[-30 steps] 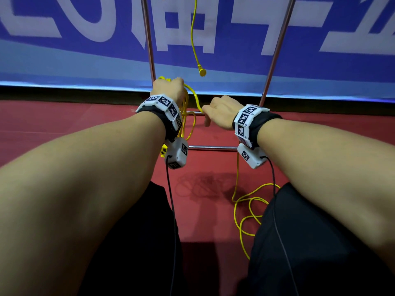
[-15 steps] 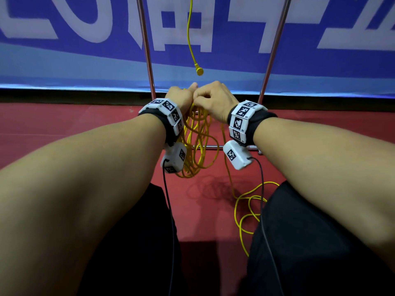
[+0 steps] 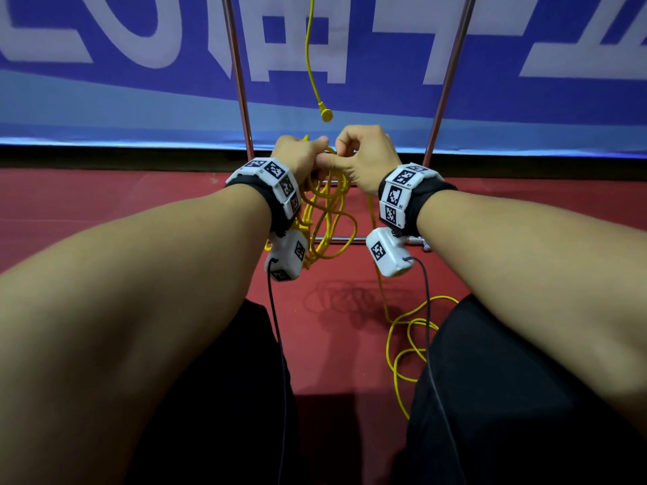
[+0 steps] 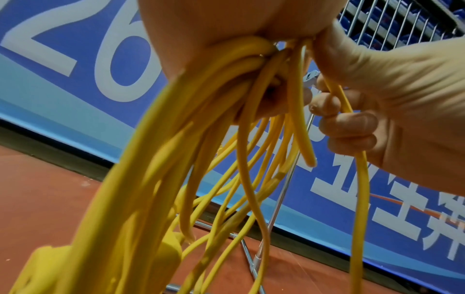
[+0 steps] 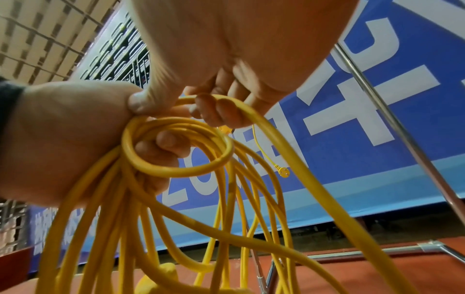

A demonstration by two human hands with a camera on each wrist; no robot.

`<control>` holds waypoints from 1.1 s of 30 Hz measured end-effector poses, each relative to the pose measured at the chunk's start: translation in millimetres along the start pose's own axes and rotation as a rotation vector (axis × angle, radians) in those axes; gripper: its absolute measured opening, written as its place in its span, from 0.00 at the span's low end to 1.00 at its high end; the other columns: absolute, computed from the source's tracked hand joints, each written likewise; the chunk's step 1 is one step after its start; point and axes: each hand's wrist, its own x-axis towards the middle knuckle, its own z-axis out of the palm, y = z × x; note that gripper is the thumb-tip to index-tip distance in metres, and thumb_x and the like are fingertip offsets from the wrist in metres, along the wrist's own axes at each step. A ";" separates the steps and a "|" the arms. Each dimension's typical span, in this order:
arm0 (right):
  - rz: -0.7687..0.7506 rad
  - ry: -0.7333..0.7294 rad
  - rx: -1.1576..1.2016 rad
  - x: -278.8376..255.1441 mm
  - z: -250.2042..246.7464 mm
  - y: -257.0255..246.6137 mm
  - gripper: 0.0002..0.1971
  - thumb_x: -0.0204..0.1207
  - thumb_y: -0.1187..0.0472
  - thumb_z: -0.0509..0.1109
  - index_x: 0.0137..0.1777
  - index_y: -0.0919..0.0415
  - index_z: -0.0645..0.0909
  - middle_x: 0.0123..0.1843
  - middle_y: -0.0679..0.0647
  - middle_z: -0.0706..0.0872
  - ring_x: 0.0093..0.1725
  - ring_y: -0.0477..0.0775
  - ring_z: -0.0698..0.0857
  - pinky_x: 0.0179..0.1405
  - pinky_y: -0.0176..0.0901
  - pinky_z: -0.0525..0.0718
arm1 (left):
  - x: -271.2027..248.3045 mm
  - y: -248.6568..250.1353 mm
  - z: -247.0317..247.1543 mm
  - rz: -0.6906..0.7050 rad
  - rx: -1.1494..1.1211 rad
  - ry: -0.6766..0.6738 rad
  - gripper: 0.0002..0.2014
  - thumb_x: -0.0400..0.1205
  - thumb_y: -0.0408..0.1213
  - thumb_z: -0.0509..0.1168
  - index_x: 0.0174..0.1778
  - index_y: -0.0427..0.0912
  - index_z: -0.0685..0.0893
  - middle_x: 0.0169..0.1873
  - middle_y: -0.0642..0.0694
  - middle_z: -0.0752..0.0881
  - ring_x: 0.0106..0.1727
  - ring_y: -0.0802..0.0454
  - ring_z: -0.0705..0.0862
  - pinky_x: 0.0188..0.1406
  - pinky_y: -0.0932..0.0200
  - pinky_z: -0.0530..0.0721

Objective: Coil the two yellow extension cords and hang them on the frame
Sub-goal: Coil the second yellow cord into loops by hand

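My left hand (image 3: 301, 155) grips the top of a coil of yellow extension cord (image 3: 325, 218), whose several loops hang below it. In the left wrist view the bundled loops (image 4: 201, 139) run out from under the palm, and a yellow socket block (image 4: 50, 268) hangs at their lower end. Touching it, my right hand (image 3: 364, 155) pinches the running strand (image 5: 289, 169) against the coil. The uncoiled rest of the cord (image 3: 409, 330) lies in loose curls on the red floor. A second yellow cord hangs from the metal frame (image 3: 238, 75), its plug (image 3: 327, 115) dangling just above my hands.
The frame's right pole (image 3: 451, 75) and low crossbar (image 3: 350, 240) stand right behind my hands. A blue banner wall (image 3: 105, 99) closes off the back. My dark-trousered knees (image 3: 507, 397) flank the loose cord. Black sensor cables hang from both wrists.
My right hand, held apart a second ago, has brought a new loop across to my left hand. Both hands now meet at the top of the coil, and more loops hang below.
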 end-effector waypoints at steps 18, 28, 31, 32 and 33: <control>0.268 -0.379 0.060 -8.3 -20.7 41.4 0.23 0.85 0.44 0.65 0.36 0.61 0.79 0.27 0.55 0.81 0.27 0.53 0.84 0.20 0.34 0.71 | 11.5 5.6 -16.0 -0.067 0.047 0.175 0.22 0.80 0.53 0.72 0.51 0.35 0.84 0.30 0.45 0.81 0.26 0.48 0.77 0.25 0.61 0.74; 0.276 -0.203 -0.019 9.4 -21.4 29.6 0.18 0.80 0.48 0.67 0.34 0.55 0.90 0.17 0.44 0.75 0.27 0.51 0.71 0.30 0.43 0.70 | 2.8 -1.9 -18.9 -0.116 0.032 0.007 0.18 0.79 0.45 0.73 0.51 0.30 0.88 0.22 0.44 0.82 0.16 0.50 0.77 0.23 0.62 0.77; 0.243 -0.185 0.043 8.4 -19.3 30.2 0.15 0.77 0.50 0.72 0.39 0.61 0.91 0.16 0.43 0.71 0.22 0.45 0.67 0.30 0.40 0.67 | -1.7 -1.4 -16.2 -0.125 0.044 -0.067 0.16 0.79 0.45 0.72 0.48 0.32 0.87 0.19 0.44 0.82 0.17 0.48 0.78 0.24 0.60 0.78; 0.221 -0.178 0.047 7.7 -18.2 30.2 0.16 0.77 0.49 0.74 0.39 0.62 0.90 0.18 0.43 0.72 0.22 0.43 0.69 0.31 0.40 0.68 | -3.1 -1.6 -14.8 -0.123 0.055 -0.083 0.16 0.80 0.46 0.72 0.45 0.32 0.86 0.19 0.43 0.81 0.17 0.48 0.78 0.23 0.60 0.78; 0.198 -0.174 0.046 6.7 -17.6 27.7 0.15 0.76 0.48 0.75 0.38 0.62 0.88 0.19 0.42 0.74 0.22 0.41 0.70 0.31 0.39 0.70 | -4.3 -1.7 -13.5 -0.124 0.066 -0.094 0.16 0.80 0.46 0.72 0.43 0.33 0.86 0.19 0.43 0.81 0.16 0.48 0.78 0.22 0.61 0.77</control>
